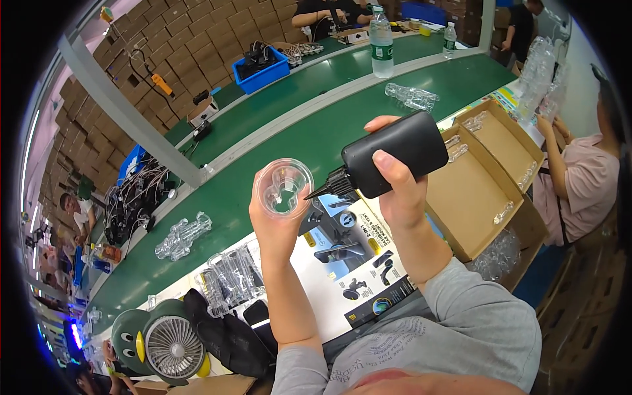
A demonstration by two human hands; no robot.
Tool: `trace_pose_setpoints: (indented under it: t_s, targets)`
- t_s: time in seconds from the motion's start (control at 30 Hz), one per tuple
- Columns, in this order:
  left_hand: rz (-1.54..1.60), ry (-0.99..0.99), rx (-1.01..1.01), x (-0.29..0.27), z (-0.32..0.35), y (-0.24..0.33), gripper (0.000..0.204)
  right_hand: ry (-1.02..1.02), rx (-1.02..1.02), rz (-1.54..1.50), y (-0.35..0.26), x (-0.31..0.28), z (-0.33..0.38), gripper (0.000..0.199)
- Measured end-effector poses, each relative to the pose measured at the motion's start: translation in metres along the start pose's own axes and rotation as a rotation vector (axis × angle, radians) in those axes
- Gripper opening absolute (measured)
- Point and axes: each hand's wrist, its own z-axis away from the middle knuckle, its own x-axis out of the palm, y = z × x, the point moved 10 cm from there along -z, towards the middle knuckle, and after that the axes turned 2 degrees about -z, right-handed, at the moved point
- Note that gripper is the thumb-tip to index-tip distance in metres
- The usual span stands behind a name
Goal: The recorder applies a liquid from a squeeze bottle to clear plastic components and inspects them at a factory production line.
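Observation:
A clear round plastic part (284, 176), shaped like a cup with an open rim, is gripped by my left hand (275, 230). My right hand (400, 191) is wrapped round a black squeeze bottle (395, 153), tilted on its side. Its thin pointed nozzle (322, 189) aims left, with the tip at the right side of the clear part's rim. Whether any liquid comes out is too small to see. Below my hands lies a printed cardboard sheet (349, 263). Several clear plastic pieces (232, 280) are grouped left of my left forearm.
Open cardboard trays (464, 197) with small clear pieces stand at right. A green bench (243, 151) carries another clear piece (184, 236), a water bottle (382, 46) and a blue bin (261, 74). At lower left sits a green fan (172, 345). A co-worker (582, 178) is at far right.

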Motion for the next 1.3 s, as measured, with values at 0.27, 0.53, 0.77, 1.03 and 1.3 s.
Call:
trace_pose_setpoints:
  t_s: [0.27,0.53,0.77,1.03,1.3]
  targets:
    - [-0.038,0.094,0.037,-0.008,0.000,0.006,0.036,0.009,0.016,0.028,0.001,0.000,0.001,0.035]
    - [-0.039,0.089,0.044,-0.009,0.000,0.009,0.036,-0.011,0.035,0.001,0.003,0.004,0.002,0.034]
    - [-0.025,0.092,0.047,-0.009,0.002,0.011,0.035,-0.011,0.006,-0.015,0.002,0.004,0.002,0.033]
    - [-0.041,0.090,0.049,-0.010,0.002,0.014,0.036,-0.016,0.040,-0.031,0.002,0.004,0.002,0.032]
    - [-0.058,0.089,0.062,-0.011,0.002,0.014,0.038,0.006,0.051,-0.032,0.002,0.001,-0.001,0.034]
